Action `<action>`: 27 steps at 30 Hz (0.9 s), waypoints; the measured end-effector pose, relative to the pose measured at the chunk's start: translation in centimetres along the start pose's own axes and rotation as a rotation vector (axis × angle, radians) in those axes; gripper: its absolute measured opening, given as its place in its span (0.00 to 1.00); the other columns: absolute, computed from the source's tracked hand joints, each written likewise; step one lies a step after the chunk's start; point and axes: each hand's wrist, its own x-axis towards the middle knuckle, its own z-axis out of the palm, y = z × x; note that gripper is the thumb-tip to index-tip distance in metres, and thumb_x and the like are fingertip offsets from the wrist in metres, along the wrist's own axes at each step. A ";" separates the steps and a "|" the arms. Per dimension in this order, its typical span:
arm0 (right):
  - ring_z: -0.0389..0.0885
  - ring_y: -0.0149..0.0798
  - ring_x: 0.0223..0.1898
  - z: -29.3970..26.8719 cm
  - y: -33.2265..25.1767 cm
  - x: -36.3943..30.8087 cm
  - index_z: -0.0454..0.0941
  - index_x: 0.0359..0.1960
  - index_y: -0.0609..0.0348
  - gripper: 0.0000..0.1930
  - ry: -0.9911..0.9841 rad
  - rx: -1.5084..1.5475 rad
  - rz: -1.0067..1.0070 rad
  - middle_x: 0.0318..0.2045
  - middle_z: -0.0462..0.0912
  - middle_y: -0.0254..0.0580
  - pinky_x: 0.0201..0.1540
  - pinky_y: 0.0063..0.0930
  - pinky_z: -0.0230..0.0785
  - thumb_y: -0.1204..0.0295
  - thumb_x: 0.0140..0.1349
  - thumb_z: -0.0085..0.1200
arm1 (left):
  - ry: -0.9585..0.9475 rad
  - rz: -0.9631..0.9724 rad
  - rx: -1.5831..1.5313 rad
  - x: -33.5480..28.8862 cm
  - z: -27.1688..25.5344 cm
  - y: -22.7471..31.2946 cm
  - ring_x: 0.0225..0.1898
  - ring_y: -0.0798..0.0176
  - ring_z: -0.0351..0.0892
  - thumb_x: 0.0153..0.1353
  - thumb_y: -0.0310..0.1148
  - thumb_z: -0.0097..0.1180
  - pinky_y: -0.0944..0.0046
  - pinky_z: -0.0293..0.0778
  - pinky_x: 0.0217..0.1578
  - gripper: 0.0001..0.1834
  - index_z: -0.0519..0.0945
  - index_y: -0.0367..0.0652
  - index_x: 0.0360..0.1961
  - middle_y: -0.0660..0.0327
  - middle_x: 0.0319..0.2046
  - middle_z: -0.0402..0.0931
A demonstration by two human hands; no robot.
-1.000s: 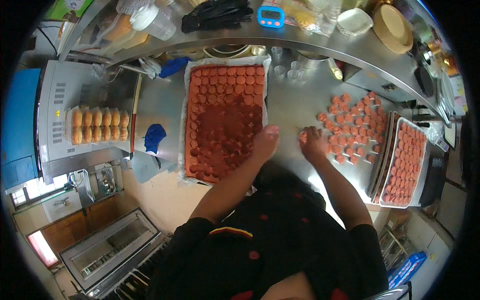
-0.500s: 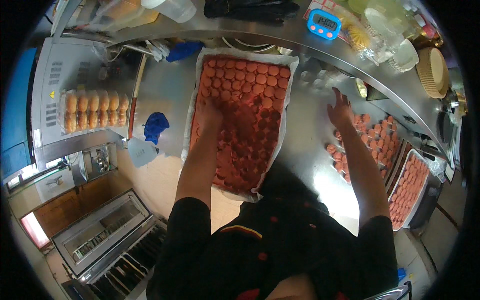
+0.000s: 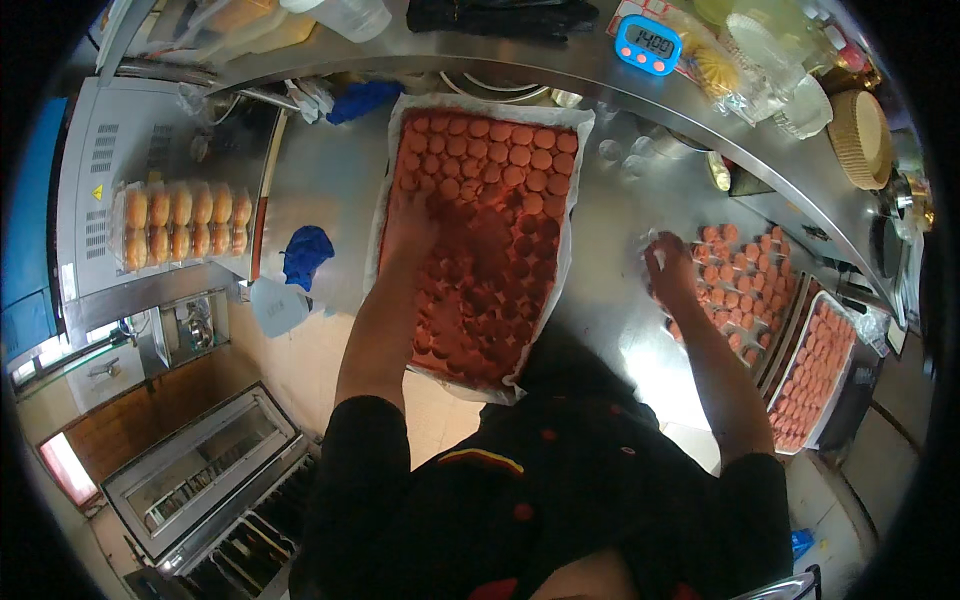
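A red sponge cake sheet (image 3: 470, 270) lies in a paper-lined tray (image 3: 563, 235) in front of me. Cut rounds (image 3: 540, 158) fill its far rows, while the nearer part is full of round holes and scraps. My left hand (image 3: 412, 222) is down on the sheet's left side, its fingers bent in and closed on a cake round that they mostly cover. Over the steel counter at right, my right hand (image 3: 672, 268) pinches a small clear plastic cup (image 3: 648, 242). Just beyond it stand a few more clear cups (image 3: 632, 165).
Right of my right hand, cups with red cake rounds (image 3: 742, 268) crowd the counter, beside a tray of rounds (image 3: 812, 375). A blue timer (image 3: 648, 45) sits on the shelf overhead. At left are packed buns (image 3: 185, 225), a blue cloth (image 3: 308, 255) and a pale scraper (image 3: 279, 305).
My right hand has come nearer to me, down from the clear cups, and its spread fingers have closed. The left hand shifted slightly on the cake sheet.
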 end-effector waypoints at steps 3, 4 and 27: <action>0.81 0.55 0.56 -1.0 -3.0 -4.8 0.82 0.41 0.56 0.07 0.002 0.122 0.069 0.55 0.83 0.51 0.54 0.46 0.77 0.69 0.65 0.64 | 0.019 0.013 0.028 1.0 0.7 0.1 0.73 0.41 0.63 0.64 0.37 0.61 0.41 0.76 0.62 0.35 0.67 0.51 0.73 0.47 0.76 0.54; 0.81 0.54 0.56 -1.4 -4.1 -6.1 0.82 0.41 0.56 0.07 -0.007 0.181 0.124 0.55 0.83 0.51 0.53 0.45 0.78 0.69 0.65 0.64 | -0.021 0.013 0.018 1.1 -0.1 0.3 0.74 0.41 0.61 0.65 0.36 0.60 0.41 0.76 0.62 0.34 0.67 0.50 0.72 0.46 0.76 0.54; 0.77 0.54 0.60 -3.9 -20.6 -8.3 0.65 0.67 0.58 0.35 -0.157 0.628 -0.023 0.58 0.73 0.54 0.56 0.41 0.79 0.78 0.57 0.67 | 0.160 0.547 -0.801 -22.7 -7.4 17.6 0.53 0.47 0.79 0.56 0.33 0.71 0.52 0.75 0.55 0.23 0.79 0.45 0.53 0.54 0.49 0.81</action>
